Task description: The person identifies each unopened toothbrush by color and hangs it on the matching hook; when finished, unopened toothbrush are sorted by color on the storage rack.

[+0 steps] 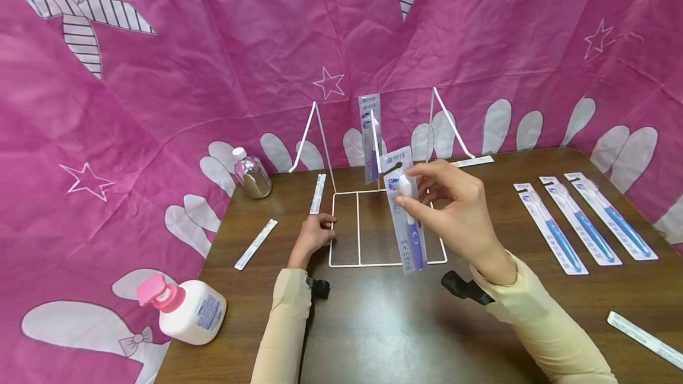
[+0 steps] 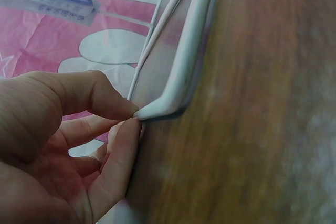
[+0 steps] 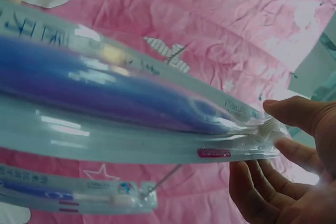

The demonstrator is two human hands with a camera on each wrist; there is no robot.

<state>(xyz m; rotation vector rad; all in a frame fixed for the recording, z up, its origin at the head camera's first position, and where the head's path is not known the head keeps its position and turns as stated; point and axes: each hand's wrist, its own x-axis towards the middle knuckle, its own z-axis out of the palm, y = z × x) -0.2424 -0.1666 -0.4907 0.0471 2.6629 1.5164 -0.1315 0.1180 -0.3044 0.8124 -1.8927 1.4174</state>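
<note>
One purple toothbrush [image 1: 407, 227] in right grip [image 1: 461, 209]

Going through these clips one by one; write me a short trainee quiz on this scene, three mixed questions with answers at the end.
1. Multiple choice: what does the left hand pinch?
A. a silver bottle
B. a pink-topped pump bottle
C. the white wire rack

2. True or false: the three blue-handled packs hang on the rack.

3. Fill in: the right hand holds a packaged toothbrush with a ____ handle.

Key
1. C, at its base frame.
2. False; they lie on the table.
3. Purple.
</note>
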